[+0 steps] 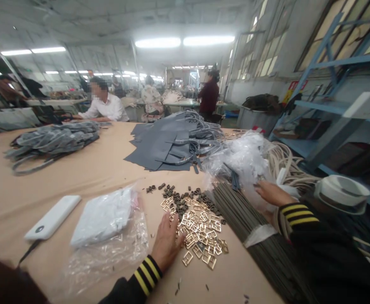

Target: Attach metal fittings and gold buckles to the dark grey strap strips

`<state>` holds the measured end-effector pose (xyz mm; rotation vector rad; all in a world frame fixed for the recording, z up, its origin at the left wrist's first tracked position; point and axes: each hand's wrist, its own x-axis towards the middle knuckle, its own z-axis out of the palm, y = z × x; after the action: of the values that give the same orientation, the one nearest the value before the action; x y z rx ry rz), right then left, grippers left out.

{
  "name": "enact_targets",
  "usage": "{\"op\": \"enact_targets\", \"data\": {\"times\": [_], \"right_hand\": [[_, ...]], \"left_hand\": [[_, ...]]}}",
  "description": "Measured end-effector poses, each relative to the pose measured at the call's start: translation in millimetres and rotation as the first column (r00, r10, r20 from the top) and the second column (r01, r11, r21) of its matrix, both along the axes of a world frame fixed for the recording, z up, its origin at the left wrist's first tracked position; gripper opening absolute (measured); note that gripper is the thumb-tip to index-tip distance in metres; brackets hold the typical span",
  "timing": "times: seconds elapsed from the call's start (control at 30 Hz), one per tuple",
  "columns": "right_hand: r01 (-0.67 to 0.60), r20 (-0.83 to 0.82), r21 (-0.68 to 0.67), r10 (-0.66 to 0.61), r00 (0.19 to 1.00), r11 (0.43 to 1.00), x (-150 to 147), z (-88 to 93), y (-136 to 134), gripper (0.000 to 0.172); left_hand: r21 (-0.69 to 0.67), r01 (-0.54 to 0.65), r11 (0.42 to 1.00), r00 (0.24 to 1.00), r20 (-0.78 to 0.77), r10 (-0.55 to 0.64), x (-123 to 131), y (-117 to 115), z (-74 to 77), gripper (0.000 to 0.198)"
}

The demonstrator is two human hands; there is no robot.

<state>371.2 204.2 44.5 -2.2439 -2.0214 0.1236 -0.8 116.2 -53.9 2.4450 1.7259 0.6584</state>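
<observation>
My left hand (167, 241) lies on the table at the left edge of a pile of gold buckles (200, 230). Its fingers are stretched out and a little apart, touching the nearest buckles. Small dark strap loops (180, 200) lie heaped just beyond the buckles. To the right, my right hand (275, 193) reaches over the bundle of dark olive strips (251, 226), beside a crumpled clear plastic bag (246, 154). Its visible fingers point left, stretched out, and no held thing shows; part of the hand is hidden. Short dark blue straps (234, 179) lie by the bag.
Grey-blue leather pieces with straps (168, 141) are stacked mid-table, with grey handles (58, 143) at far left. A white power bank (53, 217) and a plastic-wrapped white packet (104, 213) lie left. Right stand beige cords (287, 162), a white roll (341, 192) and blue shelving. Several people work behind.
</observation>
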Motion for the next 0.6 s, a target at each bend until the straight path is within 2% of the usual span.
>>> {"op": "enact_targets", "data": {"times": [0.1, 0.2, 0.3, 0.4, 0.47, 0.6], "right_hand": [[-0.106, -0.045, -0.003, 0.106, 0.993, 0.994, -25.8, 16.1, -35.4, 0.024], [-0.225, -0.185, 0.043, 0.229, 0.956, 0.973, -64.3, 14.0, -69.6, 0.029], [-0.204, -0.195, -0.003, 0.2, 0.96, 0.979, -96.8, -6.0, -93.9, 0.026], [-0.108, -0.212, 0.069, 0.12, 0.97, 0.992, -109.4, -26.0, -105.1, 0.022], [-0.063, -0.249, 0.108, 0.088, 0.964, 0.992, -109.9, -32.4, -106.9, 0.019], [-0.052, -0.342, 0.133, 0.095, 0.935, 0.99, -114.0, -33.9, -102.0, 0.015]], "left_hand": [[0.063, -0.036, 0.997, 0.999, 0.027, 0.035, -6.3, 14.2, 7.6, 0.047], [0.043, -0.098, 0.994, 0.995, 0.015, 0.098, -5.3, 23.4, 12.0, 0.048], [-0.008, -0.011, 1.0, 1.0, -0.027, 0.011, 2.5, 20.1, 9.6, 0.049], [0.018, 0.079, 0.997, 0.997, -0.022, -0.079, 6.6, 10.1, 7.4, 0.048], [0.057, 0.076, 0.995, 0.997, 0.007, -0.077, 4.9, 2.8, 8.8, 0.046], [0.157, 0.093, 0.983, 0.987, 0.112, -0.112, -0.1, -20.0, 13.1, 0.036]]}}
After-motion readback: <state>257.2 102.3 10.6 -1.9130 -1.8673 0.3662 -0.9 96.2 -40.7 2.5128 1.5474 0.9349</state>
